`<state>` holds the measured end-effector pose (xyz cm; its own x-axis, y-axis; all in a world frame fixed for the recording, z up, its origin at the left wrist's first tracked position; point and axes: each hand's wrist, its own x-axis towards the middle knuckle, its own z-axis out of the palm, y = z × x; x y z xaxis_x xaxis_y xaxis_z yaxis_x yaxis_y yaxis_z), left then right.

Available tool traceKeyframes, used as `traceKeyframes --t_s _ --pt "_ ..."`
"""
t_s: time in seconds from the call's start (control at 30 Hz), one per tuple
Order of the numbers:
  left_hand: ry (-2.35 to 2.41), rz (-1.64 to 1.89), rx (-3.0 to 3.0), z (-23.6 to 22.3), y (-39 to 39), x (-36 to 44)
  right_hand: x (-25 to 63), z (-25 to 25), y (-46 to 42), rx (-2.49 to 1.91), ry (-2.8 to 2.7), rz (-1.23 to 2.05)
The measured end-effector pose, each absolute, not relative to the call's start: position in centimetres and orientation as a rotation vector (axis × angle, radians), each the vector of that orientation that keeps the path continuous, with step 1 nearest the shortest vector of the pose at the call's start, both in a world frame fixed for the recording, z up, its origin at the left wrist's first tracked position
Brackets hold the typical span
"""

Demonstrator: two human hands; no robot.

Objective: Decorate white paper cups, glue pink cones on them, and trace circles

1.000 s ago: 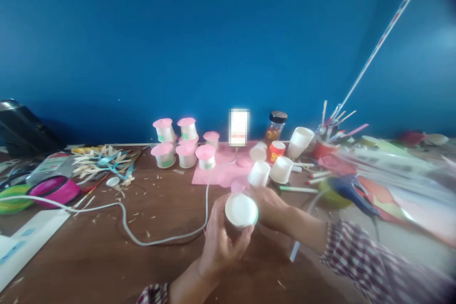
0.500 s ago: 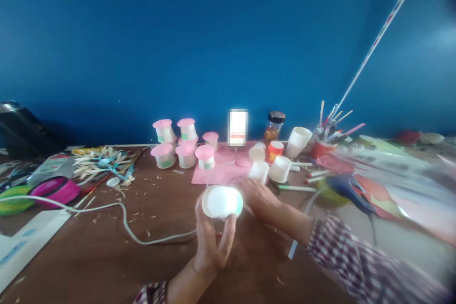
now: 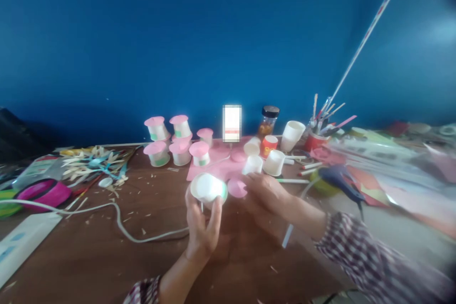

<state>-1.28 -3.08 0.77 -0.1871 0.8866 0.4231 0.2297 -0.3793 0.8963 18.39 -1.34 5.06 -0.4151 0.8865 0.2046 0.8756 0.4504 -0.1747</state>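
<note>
My left hand [image 3: 204,225] is wrapped around a white paper cup [image 3: 206,187], tilted so that its round end faces me, with a patch of green on its right side. Close by on the right, my right hand [image 3: 267,191] pinches the edge of a pink paper disc [image 3: 235,187]. A small gap separates disc and cup. Behind the hands lies a pink sheet [image 3: 218,164], with another pink disc [image 3: 238,154] and several plain white paper cups [image 3: 274,163] on or beside it. Several cups with pink tops [image 3: 156,153] stand at the back left.
A white cable [image 3: 142,240] crosses the left side near a power strip [image 3: 26,242]. Pink tape [image 3: 44,194] lies at far left. A dark-lidded jar [image 3: 268,123], a red cup of tools [image 3: 317,140] and a blue glue gun [image 3: 347,183] are on the right. Scraps dot the table.
The pink disc, hidden by my right hand before, now shows between my hands. My right hand has moved slightly away from the cup. The whole view has shifted a little.
</note>
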Motion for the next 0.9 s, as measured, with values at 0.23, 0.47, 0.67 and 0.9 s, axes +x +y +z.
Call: traceKeyframes --t_s 0.23,0.47,0.67,0.9 --pt "1.327 1.317 1.527 0.6 -3.7 -0.4 24.4 6.0 -8.5 -1.775 -2.282 -0.086" --pt "1.222 1.252 1.662 0.3 -4.2 0.1 33.9 4.4 -11.6 -2.427 -1.545 -0.518" --pt "1.214 1.286 1.697 -0.8 -3.6 -0.2 35.7 3.9 -10.4 -2.674 -1.374 -0.450" --pt "1.259 1.309 1.730 0.2 -3.7 -0.1 36.0 3.7 -10.2 -2.724 -1.269 -0.254"
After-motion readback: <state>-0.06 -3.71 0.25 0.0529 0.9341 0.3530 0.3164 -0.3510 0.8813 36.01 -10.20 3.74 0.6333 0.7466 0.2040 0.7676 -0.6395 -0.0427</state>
